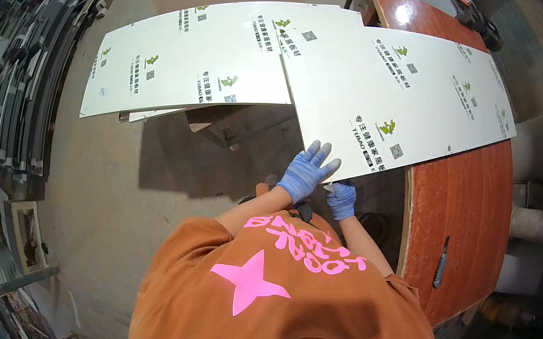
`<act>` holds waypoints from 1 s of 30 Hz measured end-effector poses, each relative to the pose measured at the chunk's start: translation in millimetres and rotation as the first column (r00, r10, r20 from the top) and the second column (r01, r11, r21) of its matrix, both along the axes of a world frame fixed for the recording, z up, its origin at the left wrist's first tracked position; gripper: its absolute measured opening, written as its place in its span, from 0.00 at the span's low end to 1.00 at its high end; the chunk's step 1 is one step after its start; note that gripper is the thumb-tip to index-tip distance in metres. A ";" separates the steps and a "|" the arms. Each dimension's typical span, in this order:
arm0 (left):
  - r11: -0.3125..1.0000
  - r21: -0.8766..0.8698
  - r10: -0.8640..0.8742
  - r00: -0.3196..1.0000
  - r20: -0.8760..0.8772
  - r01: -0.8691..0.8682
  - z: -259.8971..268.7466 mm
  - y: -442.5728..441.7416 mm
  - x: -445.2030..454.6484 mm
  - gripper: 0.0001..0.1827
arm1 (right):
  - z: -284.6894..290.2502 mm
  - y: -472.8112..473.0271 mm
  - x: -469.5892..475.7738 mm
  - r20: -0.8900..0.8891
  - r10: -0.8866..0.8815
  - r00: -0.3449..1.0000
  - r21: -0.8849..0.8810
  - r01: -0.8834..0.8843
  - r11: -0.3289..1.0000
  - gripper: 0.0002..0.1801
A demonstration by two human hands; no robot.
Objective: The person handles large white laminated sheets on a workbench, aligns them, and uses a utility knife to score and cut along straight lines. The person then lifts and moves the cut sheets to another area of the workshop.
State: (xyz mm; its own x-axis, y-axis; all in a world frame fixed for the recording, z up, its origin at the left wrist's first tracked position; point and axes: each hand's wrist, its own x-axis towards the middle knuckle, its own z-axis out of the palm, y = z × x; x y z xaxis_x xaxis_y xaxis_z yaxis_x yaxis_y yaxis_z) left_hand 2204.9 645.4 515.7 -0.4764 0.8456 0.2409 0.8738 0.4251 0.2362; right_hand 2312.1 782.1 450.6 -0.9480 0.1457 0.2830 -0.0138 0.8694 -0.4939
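Note:
A white printed panel point(334, 95) lies at a slant before me, its near corner pointing towards my body. My left hand point(304, 173), in a blue-and-white work glove, rests flat on that corner with fingers spread. Just right of it, my right hand point(342, 200), gloved alike, is at the near edge with its fingers partly hidden beneath. Whether they grip the edge, I cannot tell. A second white panel point(158, 86) lies to the left, partly overlapped by the first. Both bear printed writing, green logos and square codes.
A reddish-brown wood-faced board point(469, 207) extends under the panel's right side, with a utility knife point(440, 263) on it. Another glossy reddish board point(423, 15) is at the back. Long strips and profiles point(37, 79) stand racked at the left. A framed piece point(25, 236) leans below them.

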 end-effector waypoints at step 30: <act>0.996 -0.086 0.053 0.979 0.199 -0.036 13.8 12.6 4.6 0.29 | 76.7 6.5 -10.0 0.477 0.037 0.878 0.111 -0.102 0.989 0.20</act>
